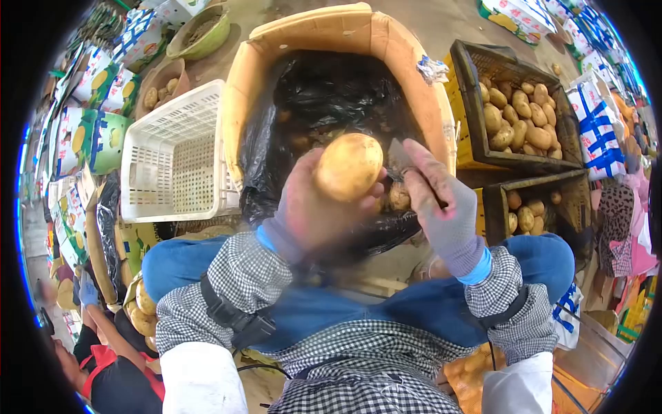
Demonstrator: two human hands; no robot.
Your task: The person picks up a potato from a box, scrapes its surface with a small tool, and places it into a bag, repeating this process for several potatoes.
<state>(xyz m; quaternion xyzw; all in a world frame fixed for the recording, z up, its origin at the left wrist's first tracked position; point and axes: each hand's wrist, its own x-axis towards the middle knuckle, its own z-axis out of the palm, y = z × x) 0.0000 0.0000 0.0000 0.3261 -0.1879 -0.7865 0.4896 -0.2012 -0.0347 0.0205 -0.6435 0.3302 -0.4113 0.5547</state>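
A large pale yellow potato rests in my left hand, whose fingers are wrapped round its lower side. My right hand, in a grey glove, is closed on a small knife with its blade pointing up and left towards the potato. Both hands are over a cardboard box lined with a black plastic bag. Under the hands, a few smaller potatoes show inside the bag. The left hand is blurred.
An off-white plastic crate stands left of the box. On the right are two dark crates of potatoes. Printed bags line both sides. Another person is at the lower left, near more potatoes.
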